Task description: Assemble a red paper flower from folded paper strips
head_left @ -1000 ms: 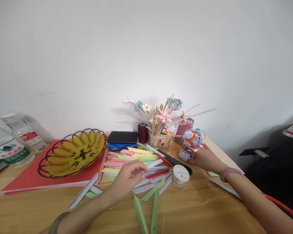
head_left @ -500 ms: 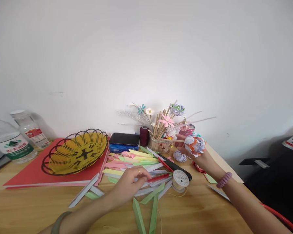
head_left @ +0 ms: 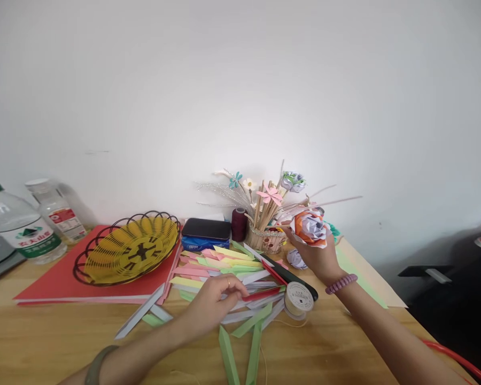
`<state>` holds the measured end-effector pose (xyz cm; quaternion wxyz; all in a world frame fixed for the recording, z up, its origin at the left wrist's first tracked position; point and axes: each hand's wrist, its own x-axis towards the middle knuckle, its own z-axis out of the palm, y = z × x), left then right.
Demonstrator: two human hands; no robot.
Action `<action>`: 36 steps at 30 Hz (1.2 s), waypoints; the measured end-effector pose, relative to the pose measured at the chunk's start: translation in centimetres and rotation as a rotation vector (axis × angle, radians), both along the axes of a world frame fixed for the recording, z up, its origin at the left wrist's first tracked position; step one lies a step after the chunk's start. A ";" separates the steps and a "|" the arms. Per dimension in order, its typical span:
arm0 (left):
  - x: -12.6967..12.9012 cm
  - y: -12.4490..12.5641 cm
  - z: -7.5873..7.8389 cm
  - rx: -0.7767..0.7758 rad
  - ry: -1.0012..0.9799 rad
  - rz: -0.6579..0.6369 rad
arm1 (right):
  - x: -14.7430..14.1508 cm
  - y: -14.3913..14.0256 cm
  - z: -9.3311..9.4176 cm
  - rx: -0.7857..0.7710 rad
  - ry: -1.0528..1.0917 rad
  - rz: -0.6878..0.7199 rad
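Item, right hand (head_left: 317, 252): we see it raised above the table (head_left: 64, 342), fingers curled round an orange-and-white paper flower (head_left: 309, 226) — held just right of the stick-filled holder (head_left: 266, 239). Item, left hand (head_left: 212, 305): we note fingertips pinched together on the pile of folded paper strips (head_left: 224, 267), beside the thread spool (head_left: 299, 299); yellow basket (head_left: 130, 248) well left

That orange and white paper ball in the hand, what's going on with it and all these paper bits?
A person sits at a wooden table. Their right hand holds up an orange and white folded paper ball in front of a small woven pot of paper flowers on sticks. Their left hand rests on a pile of folded coloured paper strips, fingers pinching one. A spool of pale cord lies beside the pile.
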<state>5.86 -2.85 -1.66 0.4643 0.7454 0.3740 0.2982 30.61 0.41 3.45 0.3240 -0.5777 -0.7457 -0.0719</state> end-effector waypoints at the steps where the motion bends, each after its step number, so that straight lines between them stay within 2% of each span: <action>1: 0.0 0.0 0.0 -0.007 0.001 0.003 | 0.0 0.1 0.1 0.021 -0.004 -0.029; 4: 0.0 0.0 0.0 -0.017 0.008 0.005 | -0.4 0.4 0.5 0.088 -0.008 -0.107; 9: 0.1 0.0 -0.1 -0.005 0.002 -0.003 | -1.4 1.6 0.7 0.114 -0.057 -0.127; 14: 0.1 0.1 0.0 0.006 -0.001 -0.007 | -2.3 2.4 -0.8 0.037 -0.113 -0.026; 19: -0.1 0.2 0.1 -0.001 0.010 -0.010 | -1.7 1.3 -1.4 -0.068 -0.137 0.113; 22: -0.1 0.3 0.2 -0.006 0.021 -0.004 | 0.0 -0.3 -0.9 -0.124 -0.115 0.159; 24: -0.2 0.3 0.2 -0.008 0.024 -0.001 | 1.9 -1.5 -0.5 -0.144 -0.076 0.126; 29: 0.0 0.3 0.2 -0.004 0.039 -0.007 | 8.4 -3.7 -0.2 -0.089 0.123 -0.208; 32: 0.1 0.2 0.2 -0.001 0.044 -0.018 | 11.1 -4.4 -1.3 -0.211 0.157 -0.232; 36: 0.3 -0.1 0.1 -0.015 0.060 -0.036 | 11.3 -5.1 -3.9 -0.385 0.102 -0.128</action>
